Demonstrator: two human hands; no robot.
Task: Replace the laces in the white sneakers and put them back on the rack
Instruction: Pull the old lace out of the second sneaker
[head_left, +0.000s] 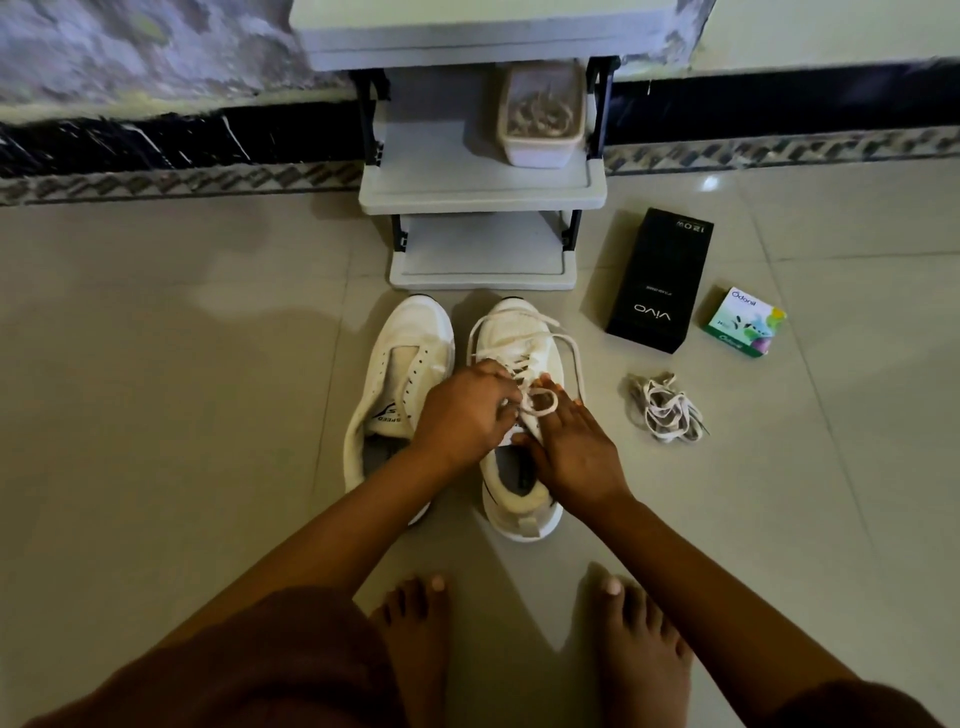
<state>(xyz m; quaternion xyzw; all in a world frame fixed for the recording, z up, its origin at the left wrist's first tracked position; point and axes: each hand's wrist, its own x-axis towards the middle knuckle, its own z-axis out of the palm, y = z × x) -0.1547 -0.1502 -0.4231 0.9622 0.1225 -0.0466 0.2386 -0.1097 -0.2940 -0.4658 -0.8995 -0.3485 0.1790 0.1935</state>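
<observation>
Two white sneakers stand side by side on the tiled floor in front of the grey rack (483, 195). The left sneaker (402, 364) has empty eyelets and no lace. The right sneaker (519, 338) carries a white lace (563, 345) whose long ends loop over its toe. My left hand (462, 415) pinches the lace at the top eyelets. My right hand (574, 452) lies over the shoe's tongue, its fingers holding a small loop of the lace.
A heap of loose off-white laces (665, 410) lies on the floor to the right. Beyond it are a black phone box (657, 283) and a small green box (745, 322). A plastic tub (540, 117) with more laces sits on the rack's middle shelf. My bare feet (524, 649) are near the bottom edge.
</observation>
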